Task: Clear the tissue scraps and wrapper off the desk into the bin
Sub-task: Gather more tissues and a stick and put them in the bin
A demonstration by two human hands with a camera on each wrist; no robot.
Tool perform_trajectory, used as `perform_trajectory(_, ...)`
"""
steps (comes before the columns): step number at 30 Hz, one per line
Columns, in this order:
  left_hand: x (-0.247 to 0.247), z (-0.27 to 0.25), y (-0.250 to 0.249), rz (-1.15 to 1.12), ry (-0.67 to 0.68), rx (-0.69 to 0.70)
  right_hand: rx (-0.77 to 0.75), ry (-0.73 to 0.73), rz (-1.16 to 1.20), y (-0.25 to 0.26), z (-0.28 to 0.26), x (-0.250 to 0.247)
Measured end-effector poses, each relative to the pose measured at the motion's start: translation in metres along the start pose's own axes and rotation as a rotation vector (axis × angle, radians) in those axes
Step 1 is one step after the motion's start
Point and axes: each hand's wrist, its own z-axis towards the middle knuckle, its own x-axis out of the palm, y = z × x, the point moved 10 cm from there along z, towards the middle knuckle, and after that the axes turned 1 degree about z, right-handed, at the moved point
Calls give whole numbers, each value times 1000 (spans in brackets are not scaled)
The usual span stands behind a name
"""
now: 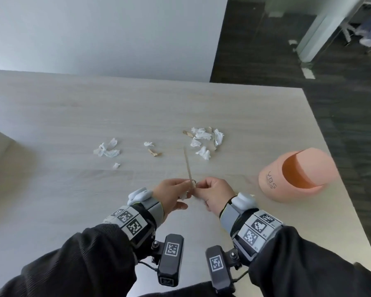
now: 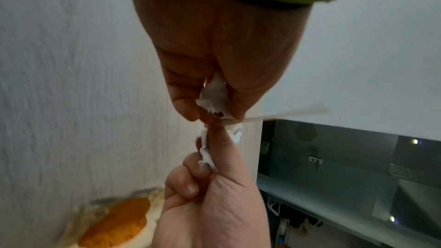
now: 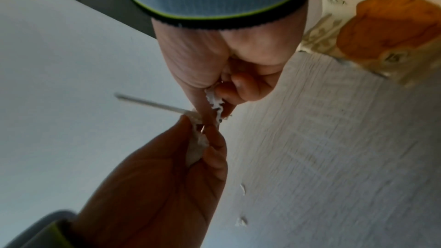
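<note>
Pinching one white tissue scrap between both hands above the table at 6 o'clock: left hand and right hand fingertip to fingertip, thumbs and forefingers closed on the scrap. Thin pale strip sticking up from the left pinch toward 12 o'clock. Loose scraps on the table: cluster at 1 o'clock, cluster at 10 o'clock, single piece near 12 o'clock, brown bit just beside it. Pink bin at 3 o'clock, near the table's right edge, opening facing up.
</note>
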Motion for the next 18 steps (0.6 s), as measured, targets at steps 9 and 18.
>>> perform_trajectory(9, 90, 1, -18, -36, 110, 10, 7, -83, 452, -5, -34, -84)
perform_trajectory(18, 178, -13, -40, -35, 231, 45, -224, -370, 88, 18, -64, -186)
